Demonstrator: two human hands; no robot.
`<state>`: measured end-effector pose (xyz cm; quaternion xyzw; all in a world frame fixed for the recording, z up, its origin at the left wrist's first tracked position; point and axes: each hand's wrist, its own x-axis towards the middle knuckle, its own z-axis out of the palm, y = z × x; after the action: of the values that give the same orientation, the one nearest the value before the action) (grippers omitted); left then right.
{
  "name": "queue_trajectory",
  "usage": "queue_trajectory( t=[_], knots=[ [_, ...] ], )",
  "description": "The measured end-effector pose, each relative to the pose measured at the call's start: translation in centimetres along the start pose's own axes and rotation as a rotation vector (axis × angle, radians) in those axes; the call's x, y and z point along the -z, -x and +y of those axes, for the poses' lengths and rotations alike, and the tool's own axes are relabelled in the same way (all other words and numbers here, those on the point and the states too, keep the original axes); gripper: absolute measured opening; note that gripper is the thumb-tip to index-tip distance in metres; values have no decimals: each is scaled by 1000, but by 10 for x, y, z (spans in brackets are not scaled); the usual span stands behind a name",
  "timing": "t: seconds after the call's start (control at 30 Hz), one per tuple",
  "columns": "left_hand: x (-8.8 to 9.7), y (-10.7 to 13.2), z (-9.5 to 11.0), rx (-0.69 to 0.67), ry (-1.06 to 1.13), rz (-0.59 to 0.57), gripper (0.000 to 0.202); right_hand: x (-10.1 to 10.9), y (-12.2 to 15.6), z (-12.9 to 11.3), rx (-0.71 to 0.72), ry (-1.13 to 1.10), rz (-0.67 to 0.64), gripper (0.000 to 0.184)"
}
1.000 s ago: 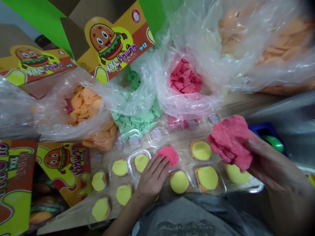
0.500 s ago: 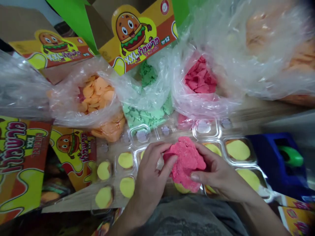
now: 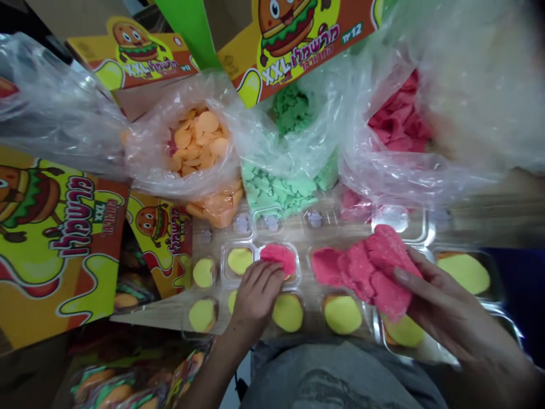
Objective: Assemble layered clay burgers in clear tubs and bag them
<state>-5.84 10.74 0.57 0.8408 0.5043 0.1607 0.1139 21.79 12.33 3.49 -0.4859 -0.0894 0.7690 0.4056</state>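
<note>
The left hand [image 3: 255, 292] lies flat and unclenched, fingertips resting on a pink piece [image 3: 279, 258] that sits in one cell of the clear tray [image 3: 309, 287]. It seems to press the piece down rather than grip it. The right hand [image 3: 443, 307] pinches a stack of pink pieces [image 3: 366, 270] between thumb and fingers. The stack is fanned out low over the tray to the right of that cell, a hold that looks meant to let single pieces slide off the end. The tray lies along the near edge of the wooden counter [image 3: 170, 309], close to the person's body. Most of its cells show only yellow discs [image 3: 288, 312].

Beyond the tray, open plastic bags crowd the far side: an orange bag [image 3: 196, 142] on the left, a green bag [image 3: 289, 170] in the middle and a pink bag [image 3: 395, 130] on the right, with its mouth nearest the right hand. Printed burger boxes [image 3: 293, 40] stand behind them, and another box [image 3: 51, 227] lies to the left. Loose bag film sags over the tray's far row of clear lids [image 3: 315, 218], and the fanned stack hides the cells under it.
</note>
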Motion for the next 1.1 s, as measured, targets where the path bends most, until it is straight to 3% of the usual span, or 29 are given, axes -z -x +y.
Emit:
queue_trajectory(
  t=[0.13,0.23,0.43,0.57,0.7,0.77,0.87,0.97,1.1],
  knots=[
    [-6,7,3,-20,-13,-57,16,3,-2,0,6,50,-18,54],
    [-1,5,7,18,91,-61,15,-9,-2,4,23,90,-47,47],
    [23,-18,31,400,596,-24,29,-46,2,12,-56,175,-318,47],
    [38,-40,49,451,732,-27,30,-58,3,17,-23,282,-441,52],
    [44,-46,53,499,657,163,8,-61,1,21,-1,335,-401,58],
    [45,-44,52,584,747,209,3,-63,-2,22,-2,337,-373,60],
    [46,-39,46,746,1115,137,7,-64,-5,25,7,398,-339,60],
    [47,-39,40,806,1402,28,13,-67,-6,29,74,548,-269,57],
    [46,-46,37,813,1323,-92,20,-71,-8,35,108,646,-248,60]
  ],
)
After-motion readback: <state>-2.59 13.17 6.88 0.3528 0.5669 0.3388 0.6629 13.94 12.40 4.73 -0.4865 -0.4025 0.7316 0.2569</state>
